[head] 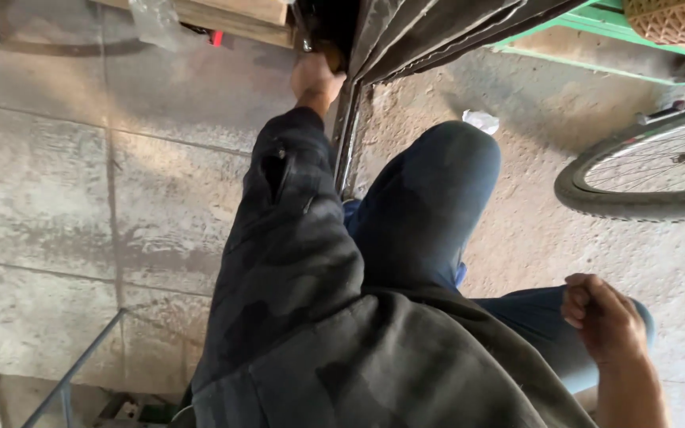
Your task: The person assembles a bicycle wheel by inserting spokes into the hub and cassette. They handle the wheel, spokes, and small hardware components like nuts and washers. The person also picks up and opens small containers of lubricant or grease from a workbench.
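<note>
My left hand point(315, 79) reaches far forward at the end of a camouflage sleeve. It is closed around a dark handle with a brown tip point(331, 55), at the edge of a dark metal sheet point(430, 28). The fingers are partly hidden in shadow. A thin metal bar point(348, 135) runs down from that spot beside my sleeve. My right hand point(604, 317) rests on my right knee in blue trousers, its fingers curled into a loose fist with nothing visible in it. My left knee point(438, 190) is raised between the two hands.
A bicycle wheel point(644, 178) stands at the right. A green metal frame point(596, 28) crosses the top right. There is a wooden plank point(231, 16) at the top and a crumpled white scrap point(481, 120) on the concrete floor. A grey metal frame point(73, 372) sits at the bottom left.
</note>
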